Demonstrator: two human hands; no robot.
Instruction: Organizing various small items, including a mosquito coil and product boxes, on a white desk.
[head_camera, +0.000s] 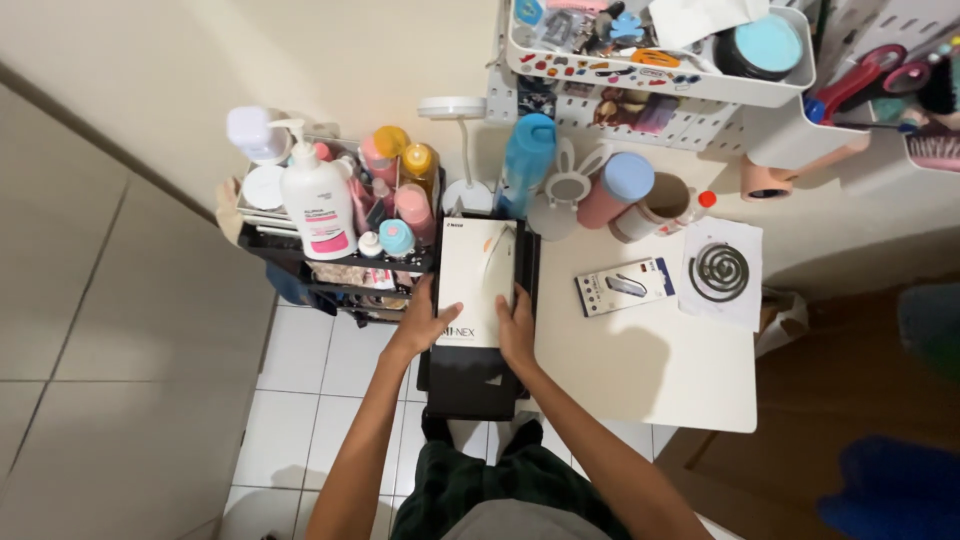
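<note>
A small white table is seen from above, set against a cream wall, with white floor tiles below it. At the left edge of the table a black box-shaped machine, perhaps a printer or a similar device, is placed. On top of it a white flat box with a picture of an appliance is laid.

The white flat box is held at its near end by both hands. The left hand is pressed on the left near corner, with the fingers spread over the edge. The right hand is laid on the right near corner, the fingers curved around the side. The box is gripped between the two hands and is resting flat on the machine; it is not lifted, as far as can be judged.

The work is judged to be in its early part: the box is closed and no content is taken out.

To the left a black rack with a white pump bottle and other bottles is standing. On the table a small boxed trimmer and a mosquito coil on paper are left untouched.
</note>
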